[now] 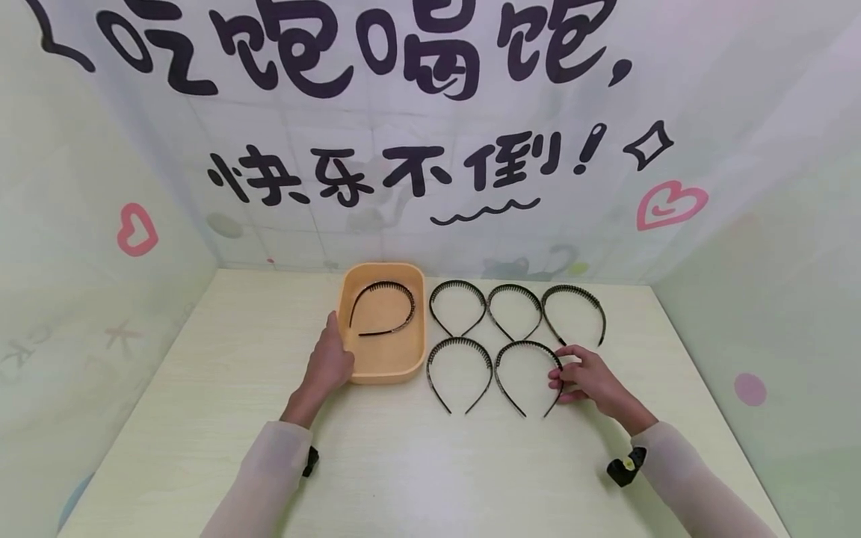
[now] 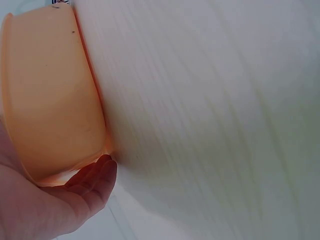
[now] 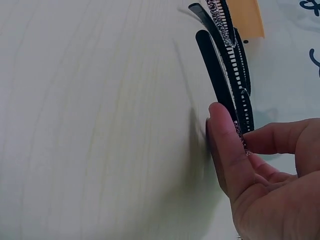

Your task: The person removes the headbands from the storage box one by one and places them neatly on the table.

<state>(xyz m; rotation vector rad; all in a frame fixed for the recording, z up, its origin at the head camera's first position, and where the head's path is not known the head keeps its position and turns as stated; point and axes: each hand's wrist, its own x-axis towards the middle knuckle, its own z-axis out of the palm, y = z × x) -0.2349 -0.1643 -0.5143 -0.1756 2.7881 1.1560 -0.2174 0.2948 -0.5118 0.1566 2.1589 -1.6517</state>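
Note:
My left hand grips the left side of an orange plastic basket near its front corner. In the left wrist view the fingers curl round the basket's wall. One black toothed headband lies inside the basket. Between thumb and fingers, my right hand pinches the right arm of a black headband, the right one of the front row. The right wrist view shows the thumb against this headband, which has a speckled, glittery part. Another headband lies left of it.
Three more black headbands lie in a back row: a left one, a middle one and a right one. The pale wooden table meets a printed back wall and side walls.

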